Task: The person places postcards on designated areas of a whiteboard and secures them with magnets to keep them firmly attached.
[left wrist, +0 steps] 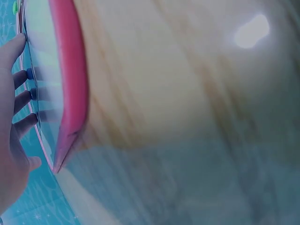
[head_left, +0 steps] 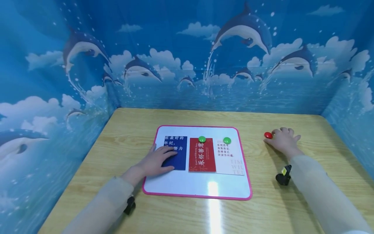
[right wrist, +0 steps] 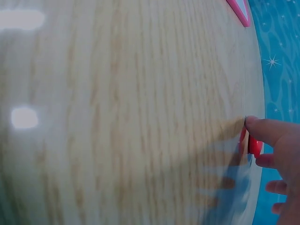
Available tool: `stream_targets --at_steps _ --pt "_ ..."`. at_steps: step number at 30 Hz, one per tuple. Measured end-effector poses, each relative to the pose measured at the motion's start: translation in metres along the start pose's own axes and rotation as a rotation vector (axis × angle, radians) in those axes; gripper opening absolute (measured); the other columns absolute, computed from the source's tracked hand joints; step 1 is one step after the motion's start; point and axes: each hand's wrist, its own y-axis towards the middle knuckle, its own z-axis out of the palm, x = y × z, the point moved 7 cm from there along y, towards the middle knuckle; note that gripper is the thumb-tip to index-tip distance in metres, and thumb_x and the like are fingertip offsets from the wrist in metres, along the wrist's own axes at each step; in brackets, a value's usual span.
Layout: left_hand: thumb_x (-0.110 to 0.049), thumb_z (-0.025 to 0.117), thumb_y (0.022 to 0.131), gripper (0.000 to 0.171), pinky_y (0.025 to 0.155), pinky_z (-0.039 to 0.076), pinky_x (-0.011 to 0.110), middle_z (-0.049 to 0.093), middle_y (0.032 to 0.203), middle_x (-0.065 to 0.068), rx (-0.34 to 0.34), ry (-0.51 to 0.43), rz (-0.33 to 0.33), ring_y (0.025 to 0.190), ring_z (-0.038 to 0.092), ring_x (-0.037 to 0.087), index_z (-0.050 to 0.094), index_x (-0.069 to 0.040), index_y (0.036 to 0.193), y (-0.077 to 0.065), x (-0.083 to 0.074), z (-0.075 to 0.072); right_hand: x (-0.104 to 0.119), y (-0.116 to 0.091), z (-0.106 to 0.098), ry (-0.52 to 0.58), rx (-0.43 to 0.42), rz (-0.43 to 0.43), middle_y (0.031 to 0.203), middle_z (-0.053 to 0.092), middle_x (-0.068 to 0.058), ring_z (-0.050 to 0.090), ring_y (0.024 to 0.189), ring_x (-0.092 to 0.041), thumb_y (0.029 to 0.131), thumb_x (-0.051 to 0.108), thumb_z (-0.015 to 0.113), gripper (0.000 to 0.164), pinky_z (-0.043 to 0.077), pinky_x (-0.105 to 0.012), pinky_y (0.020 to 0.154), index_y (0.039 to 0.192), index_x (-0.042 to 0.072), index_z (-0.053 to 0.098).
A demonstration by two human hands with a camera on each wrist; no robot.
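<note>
A whiteboard (head_left: 193, 191) with a pink rim lies flat on the table. On it, side by side, are a blue card (head_left: 179, 162), a red card (head_left: 210, 156) and a white card (head_left: 226, 165), all printed with text. Round green magnets sit at the tops of the red card (head_left: 202, 139) and the white card (head_left: 227, 140). My left hand (head_left: 157, 160) rests with spread fingers on the blue card's left part, covering some of its text. To the board's right, my right hand (head_left: 284, 142) pinches a round red magnet (head_left: 268, 135) between thumb and forefinger, at the tabletop.
The wood-grain table (head_left: 131, 123) is bordered at the back and sides by a blue dolphin-print curtain (head_left: 163, 91). Small black devices are strapped below both sleeves, one at the right wrist (head_left: 283, 177) and one at the left (head_left: 130, 205). Light glares off the table's front.
</note>
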Motion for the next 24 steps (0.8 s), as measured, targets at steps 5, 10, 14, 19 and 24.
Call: stream_targets --at_steps 5,10,14,19,24 --pt "-0.051 0.059 0.086 0.059 0.113 0.009 0.062 0.042 0.146 0.002 0.017 -0.003 -0.013 0.138 0.034 0.027 0.047 -0.024 0.138 0.001 0.0 -0.002 0.002 0.002 0.0 0.005 0.003 -0.001 0.133 0.024 -0.043 0.01 0.124 -0.062 0.089 0.042 0.056 0.064 0.001 -0.08 0.095 0.123 -0.012 0.048" --pt "-0.05 0.062 0.085 0.059 0.114 0.008 0.06 0.043 0.144 0.001 0.039 -0.012 -0.04 0.137 0.035 0.025 0.049 -0.025 0.136 0.004 -0.001 -0.003 0.003 0.002 0.0 0.001 -0.003 -0.005 0.133 0.025 -0.043 0.011 0.123 -0.063 0.092 0.037 0.053 0.057 0.002 -0.08 0.094 0.121 -0.011 0.05" --pt "-0.051 0.063 0.084 0.059 0.115 0.008 0.058 0.043 0.144 0.0 0.057 -0.013 -0.061 0.137 0.035 0.024 0.049 -0.027 0.136 0.005 0.0 -0.002 0.005 0.003 -0.002 -0.006 -0.023 -0.029 0.133 0.026 -0.042 0.012 0.123 -0.064 0.092 0.034 0.053 0.052 0.004 -0.081 0.093 0.118 -0.011 0.053" --pt "-0.05 0.064 0.083 0.059 0.115 0.01 0.059 0.044 0.144 0.001 0.055 -0.019 -0.069 0.137 0.036 0.024 0.05 -0.027 0.135 0.005 0.0 -0.003 0.012 0.004 -0.003 0.001 -0.055 -0.053 0.134 0.027 -0.041 0.012 0.124 -0.063 0.09 0.035 0.055 0.051 0.005 -0.08 0.093 0.114 -0.01 0.057" --pt "-0.051 0.063 0.083 0.059 0.115 0.01 0.058 0.043 0.144 0.001 0.058 -0.016 -0.069 0.137 0.035 0.024 0.05 -0.027 0.136 0.006 0.0 -0.003 0.024 0.004 -0.006 -0.005 -0.062 -0.055 0.136 0.028 -0.04 0.013 0.125 -0.061 0.089 0.037 0.058 0.05 0.004 -0.08 0.094 0.11 -0.008 0.061"
